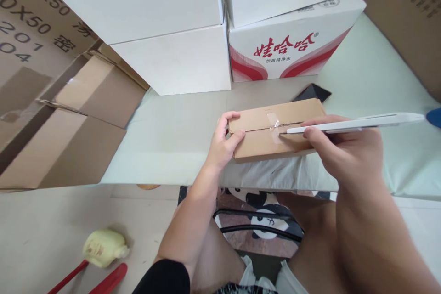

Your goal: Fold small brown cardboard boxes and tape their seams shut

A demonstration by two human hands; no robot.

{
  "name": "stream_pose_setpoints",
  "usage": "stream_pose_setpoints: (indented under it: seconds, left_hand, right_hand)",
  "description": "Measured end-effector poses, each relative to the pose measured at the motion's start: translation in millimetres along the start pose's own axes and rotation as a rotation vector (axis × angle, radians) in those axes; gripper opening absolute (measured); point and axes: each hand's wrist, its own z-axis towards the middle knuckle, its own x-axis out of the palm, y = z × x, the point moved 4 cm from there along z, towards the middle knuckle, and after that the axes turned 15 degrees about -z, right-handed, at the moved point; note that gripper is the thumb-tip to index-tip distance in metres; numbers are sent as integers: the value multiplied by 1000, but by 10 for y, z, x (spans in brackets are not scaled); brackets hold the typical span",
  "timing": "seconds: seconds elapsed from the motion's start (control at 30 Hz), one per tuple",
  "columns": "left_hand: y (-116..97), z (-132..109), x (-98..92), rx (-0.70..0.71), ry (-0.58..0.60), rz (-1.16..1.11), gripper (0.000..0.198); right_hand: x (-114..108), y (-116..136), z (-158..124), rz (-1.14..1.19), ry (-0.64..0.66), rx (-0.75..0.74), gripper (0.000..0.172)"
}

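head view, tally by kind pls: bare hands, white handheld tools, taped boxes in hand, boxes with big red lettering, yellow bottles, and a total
left hand and right hand: 2
white tool: 1
taped box: 1
red-lettered box: 1
yellow bottle: 1
Total: 6

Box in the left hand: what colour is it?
The box is brown, with clear tape on top; best seen in the head view.

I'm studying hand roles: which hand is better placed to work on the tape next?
Probably the right hand: it holds the cutter, with its tip at the tape. The left hand grips the box by its left end, so it seems better placed for steadying.
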Motion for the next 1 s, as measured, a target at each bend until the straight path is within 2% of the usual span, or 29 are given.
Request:
stream_pose_setpoints:
  seconds: [1.0]
  left_hand:
    - [19, 7, -8, -4, 4, -3, 41]
  right_hand:
    - [-6, -73, -9, -6, -52, 67, 16]
